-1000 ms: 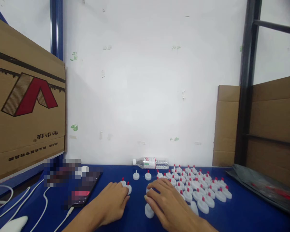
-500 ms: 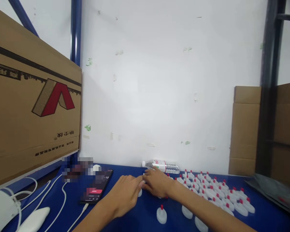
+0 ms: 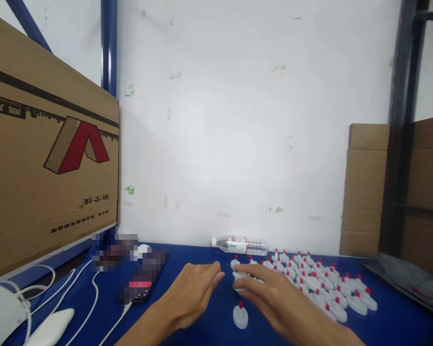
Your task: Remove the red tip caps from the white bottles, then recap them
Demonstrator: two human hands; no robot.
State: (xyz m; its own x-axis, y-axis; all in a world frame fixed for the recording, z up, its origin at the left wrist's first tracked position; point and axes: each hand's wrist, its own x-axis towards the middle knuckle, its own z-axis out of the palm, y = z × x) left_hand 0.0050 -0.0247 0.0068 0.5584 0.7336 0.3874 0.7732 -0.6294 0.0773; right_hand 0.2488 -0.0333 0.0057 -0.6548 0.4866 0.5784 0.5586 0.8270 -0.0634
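My left hand (image 3: 197,290) is above the blue table, its fingers pressed together and the thumb against them; whatever may be inside is hidden. To its right, my right hand (image 3: 270,293) is open, with fingers curved and apart. The right fingertips are over a small white bottle (image 3: 239,276), and I cannot tell whether they touch it. Another small red-capped bottle (image 3: 235,262) stands just beyond those fingers. Nearer to me, between the hands, a single squat white bottle with a red cap (image 3: 240,317) stands on the table.
Several similar red-capped bottles (image 3: 324,288) crowd the table's right side. A clear water bottle (image 3: 240,244) lies along the wall. To the left are a phone (image 3: 144,278) with a cable, white cords and a large carton (image 3: 54,144). A grey plastic bag (image 3: 407,278) lies far right.
My hands have moved apart; the right has drawn back toward me and to the right, its fingers spreading. The white bottle glimpsed under my left hand no longer shows there.
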